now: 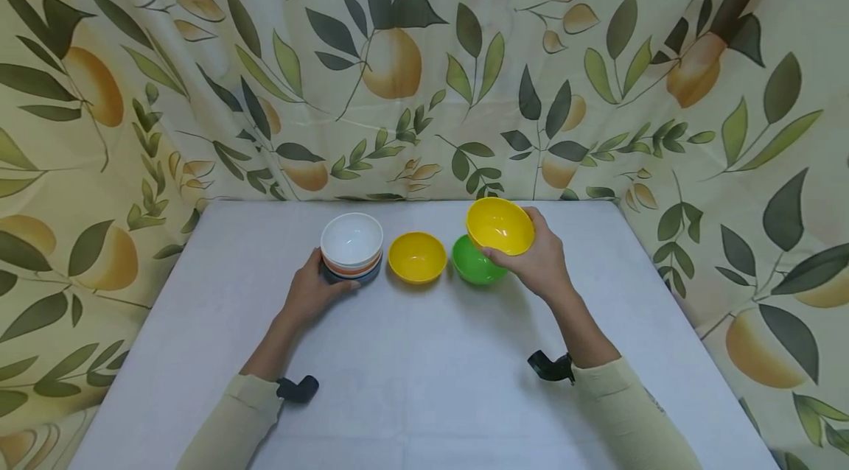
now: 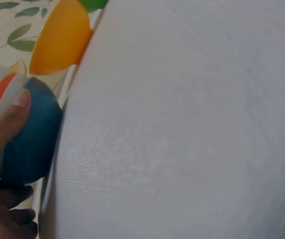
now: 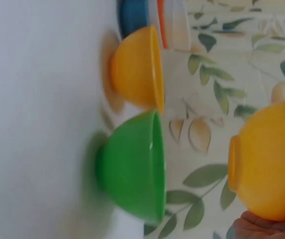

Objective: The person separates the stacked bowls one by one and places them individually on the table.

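Right grip [image 1: 542, 262] pinching raised yellow bowl [image 1: 500, 225] above green bowl [image 1: 474, 266], left grip [image 1: 313, 291] curled round bowl stack [image 1: 351, 243]

The table [image 1: 411, 367] is showing a plain white top. Toward its far edge, a stack [image 1: 352, 240] is standing on the left with a blue bowl [image 2: 39, 134] at its base, a yellow bowl [image 1: 418, 261] is sitting upright in the middle, and a green bowl [image 1: 474, 265] is sitting upright just beside it on the right.
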Motion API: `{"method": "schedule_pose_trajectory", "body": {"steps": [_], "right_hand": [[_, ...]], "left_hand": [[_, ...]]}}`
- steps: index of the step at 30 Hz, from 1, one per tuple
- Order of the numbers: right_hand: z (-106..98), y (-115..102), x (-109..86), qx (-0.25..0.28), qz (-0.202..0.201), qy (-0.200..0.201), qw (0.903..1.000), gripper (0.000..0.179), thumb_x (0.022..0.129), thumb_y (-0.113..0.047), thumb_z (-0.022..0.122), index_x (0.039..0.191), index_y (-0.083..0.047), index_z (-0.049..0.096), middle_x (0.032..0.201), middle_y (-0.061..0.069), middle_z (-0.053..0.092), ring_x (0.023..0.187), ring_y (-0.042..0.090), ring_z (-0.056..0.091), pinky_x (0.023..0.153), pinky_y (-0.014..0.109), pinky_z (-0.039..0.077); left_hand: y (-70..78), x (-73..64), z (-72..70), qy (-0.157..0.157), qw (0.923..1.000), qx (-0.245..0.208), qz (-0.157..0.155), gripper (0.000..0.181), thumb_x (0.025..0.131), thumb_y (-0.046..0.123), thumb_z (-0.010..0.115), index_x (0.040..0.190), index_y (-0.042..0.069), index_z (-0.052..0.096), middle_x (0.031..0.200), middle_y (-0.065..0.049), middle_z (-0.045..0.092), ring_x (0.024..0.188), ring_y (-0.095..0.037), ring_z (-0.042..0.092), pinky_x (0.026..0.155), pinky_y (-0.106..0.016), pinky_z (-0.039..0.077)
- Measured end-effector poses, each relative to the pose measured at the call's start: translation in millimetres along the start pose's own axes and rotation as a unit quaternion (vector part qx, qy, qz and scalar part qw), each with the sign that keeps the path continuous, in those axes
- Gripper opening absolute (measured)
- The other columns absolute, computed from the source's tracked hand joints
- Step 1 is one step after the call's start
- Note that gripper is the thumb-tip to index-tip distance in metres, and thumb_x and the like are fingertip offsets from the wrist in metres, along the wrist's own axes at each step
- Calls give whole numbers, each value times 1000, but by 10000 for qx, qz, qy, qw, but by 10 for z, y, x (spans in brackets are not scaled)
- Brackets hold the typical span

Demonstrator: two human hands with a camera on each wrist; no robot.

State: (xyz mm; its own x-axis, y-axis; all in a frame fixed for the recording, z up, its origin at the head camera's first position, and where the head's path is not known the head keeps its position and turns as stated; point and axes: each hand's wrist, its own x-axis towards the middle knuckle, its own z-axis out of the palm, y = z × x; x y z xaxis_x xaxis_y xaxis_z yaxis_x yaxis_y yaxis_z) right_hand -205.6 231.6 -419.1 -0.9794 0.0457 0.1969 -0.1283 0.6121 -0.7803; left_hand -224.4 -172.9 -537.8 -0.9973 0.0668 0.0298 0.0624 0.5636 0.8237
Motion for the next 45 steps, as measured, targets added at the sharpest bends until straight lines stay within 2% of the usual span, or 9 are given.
{"method": "schedule_pose_trajectory", "body": {"steps": [7, 12, 18, 23, 29, 36, 45], "right_hand": [[-174, 365, -101, -272, 653, 455, 9965, 96, 83, -38, 89, 155, -3, 37, 143, 22, 53, 124, 41, 52, 104, 58, 48], [-230, 647, -175, -401, 1036, 584, 9921, 95, 84, -39, 87, 156, -2, 36, 145, 24, 52, 125, 42, 51, 104, 59, 46], [-222, 961, -204, -499, 1300, 555, 9887, 95, 85, -36, 86, 155, 1, 33, 145, 27, 50, 126, 43, 50, 106, 61, 43], [-189, 1130, -199, -601, 1528, 325, 9859, 100, 86, -38, 84, 158, 2, 28, 147, 29, 47, 128, 44, 48, 109, 63, 42], [-185, 1197, -172, -610, 1733, 62, 9830, 107, 86, -44, 84, 161, 2, 22, 151, 30, 43, 129, 45, 47, 110, 64, 43], [-228, 1144, -156, -674, 1765, -192, 9818, 117, 84, -48, 86, 162, 4, 16, 156, 33, 37, 135, 48, 43, 113, 68, 39], [-246, 1120, -155, -806, 1753, -313, 9807, 122, 82, -52, 88, 162, 7, 16, 155, 35, 36, 135, 49, 43, 113, 68, 38]], "left_hand": [[-5, 1, 7, -20, 10000, 41, -7, 109, 81, 42, 93, 162, 3, 31, 162, -21, 42, 152, -39, 35, 124, -55, 28], [-18, 7, 8, -42, 10000, 55, -5, 108, 81, 41, 93, 162, 4, 32, 161, -20, 43, 151, -38, 36, 124, -54, 30], [-9, 14, -3, -48, 9999, 119, 1, 108, 82, 41, 92, 162, 2, 31, 161, -23, 43, 150, -41, 36, 123, -56, 30], [-1, 25, -3, -57, 9999, 120, 34, 108, 82, 41, 92, 162, 2, 31, 161, -22, 43, 150, -40, 37, 123, -56, 31], [4, 37, -4, -53, 9999, 75, 57, 109, 82, 42, 93, 163, 3, 31, 161, -21, 43, 151, -39, 36, 124, -55, 30], [24, 39, -22, -18, 10000, 58, 9, 109, 81, 42, 92, 162, 2, 31, 161, -22, 43, 151, -40, 35, 124, -56, 29], [-1, 21, -11, -63, 9999, 91, -50, 111, 81, 45, 92, 162, 1, 30, 161, -23, 42, 151, -40, 35, 124, -55, 29]]}}
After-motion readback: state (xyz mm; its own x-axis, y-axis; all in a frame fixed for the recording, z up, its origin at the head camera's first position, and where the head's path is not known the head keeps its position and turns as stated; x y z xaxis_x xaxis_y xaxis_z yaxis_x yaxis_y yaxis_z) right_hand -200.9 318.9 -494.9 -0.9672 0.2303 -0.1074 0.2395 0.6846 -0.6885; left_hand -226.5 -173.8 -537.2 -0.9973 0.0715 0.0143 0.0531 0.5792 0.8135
